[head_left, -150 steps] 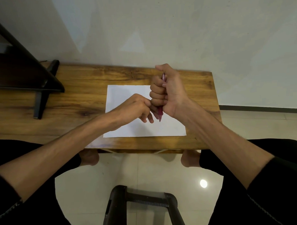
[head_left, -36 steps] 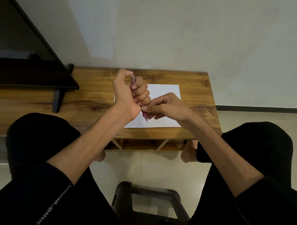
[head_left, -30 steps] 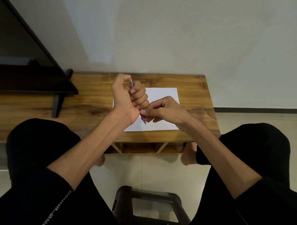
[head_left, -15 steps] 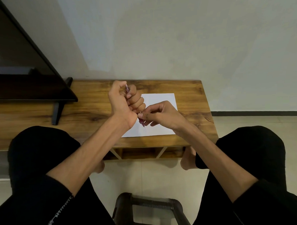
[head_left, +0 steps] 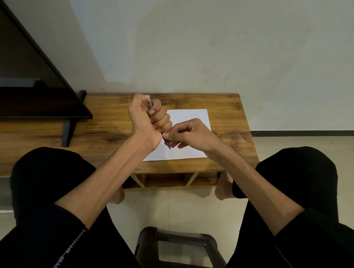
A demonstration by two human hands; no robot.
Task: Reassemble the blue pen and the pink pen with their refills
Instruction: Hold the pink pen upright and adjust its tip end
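My left hand [head_left: 146, 123] is a fist around the pink pen [head_left: 167, 143], held upright over a white sheet of paper [head_left: 188, 121] on the wooden table [head_left: 103, 124]. The pen's top end pokes out above the fist and its pink tip sticks out below. My right hand [head_left: 189, 134] pinches the pen's lower tip section between thumb and forefinger, right under the fist. The blue pen is not in view; my hands hide part of the paper.
A dark flat screen [head_left: 26, 83] on a black stand [head_left: 68, 130] fills the table's left side. The wall rises directly behind the table. My knees flank the front edge, and a dark stool [head_left: 176, 248] stands on the tiled floor between them.
Five seconds ago the right fist held the pen and the left hand worked its tip; the hands have swapped. Over the last second the grip is unchanged; only the view has shifted.
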